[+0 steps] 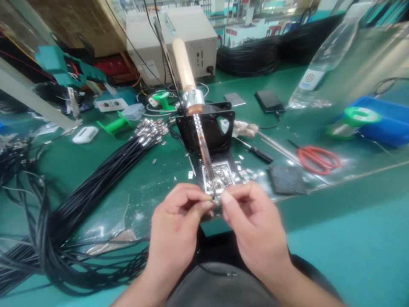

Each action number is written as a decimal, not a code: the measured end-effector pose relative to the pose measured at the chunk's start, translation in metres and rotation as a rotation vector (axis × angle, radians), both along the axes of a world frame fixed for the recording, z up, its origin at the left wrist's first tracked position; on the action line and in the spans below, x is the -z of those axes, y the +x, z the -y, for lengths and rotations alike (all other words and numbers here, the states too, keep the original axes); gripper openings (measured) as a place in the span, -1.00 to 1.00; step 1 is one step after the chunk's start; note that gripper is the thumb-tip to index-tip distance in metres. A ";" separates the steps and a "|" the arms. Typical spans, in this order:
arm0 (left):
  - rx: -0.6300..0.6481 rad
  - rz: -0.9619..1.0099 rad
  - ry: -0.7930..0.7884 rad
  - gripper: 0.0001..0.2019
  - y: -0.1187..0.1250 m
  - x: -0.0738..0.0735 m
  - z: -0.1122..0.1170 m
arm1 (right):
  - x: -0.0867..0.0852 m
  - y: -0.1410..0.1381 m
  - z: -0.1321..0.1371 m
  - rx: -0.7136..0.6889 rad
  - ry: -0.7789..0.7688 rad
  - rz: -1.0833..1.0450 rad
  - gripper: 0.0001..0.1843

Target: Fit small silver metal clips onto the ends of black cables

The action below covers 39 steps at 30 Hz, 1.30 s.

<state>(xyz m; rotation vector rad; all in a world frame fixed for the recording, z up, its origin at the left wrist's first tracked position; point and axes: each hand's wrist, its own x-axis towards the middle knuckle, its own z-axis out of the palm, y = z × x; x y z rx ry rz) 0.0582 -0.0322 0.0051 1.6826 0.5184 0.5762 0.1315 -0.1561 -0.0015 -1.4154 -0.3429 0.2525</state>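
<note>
In the head view, over the front edge of the surface [166,168]: left hand [174,224] pinched narrow, thumb and forefinger holding a small part [216,200] right at the tip of the iron [195,108]. Right hand [259,228] just beside, fingertips drawn close; too blurred to tell whether gripping anything. Iron clamped tip-down above a black frame [220,141], apparently to stay steady with neither hand on it. Hands low and close together, likely for fine control.

Beneath the tip, near the front edge, a white-rimmed tray [220,163] full of metal bits [220,175], probably placed there for easy reach; more scattered to the right. Toward the right edge, a blue bin [393,126], contents impossible to make out, with a green spool [361,114] against it, seemingly wound with silvery wire. Farther back, a clear bottle [330,53]. On the left, cables [105,170] bundled lengthwise, perhaps to keep metal ends [151,129] together.
</note>
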 end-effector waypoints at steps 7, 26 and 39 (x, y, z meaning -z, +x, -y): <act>-0.026 -0.003 0.107 -0.80 -0.002 0.001 0.002 | -0.001 0.001 -0.001 0.005 -0.013 0.013 -0.85; -0.055 -0.014 0.157 -0.81 0.001 -0.003 0.003 | -0.002 0.002 -0.001 0.018 -0.015 0.066 -0.85; -0.111 0.007 0.255 -0.78 -0.003 -0.003 0.011 | 0.001 0.000 -0.001 0.024 -0.002 0.044 -0.86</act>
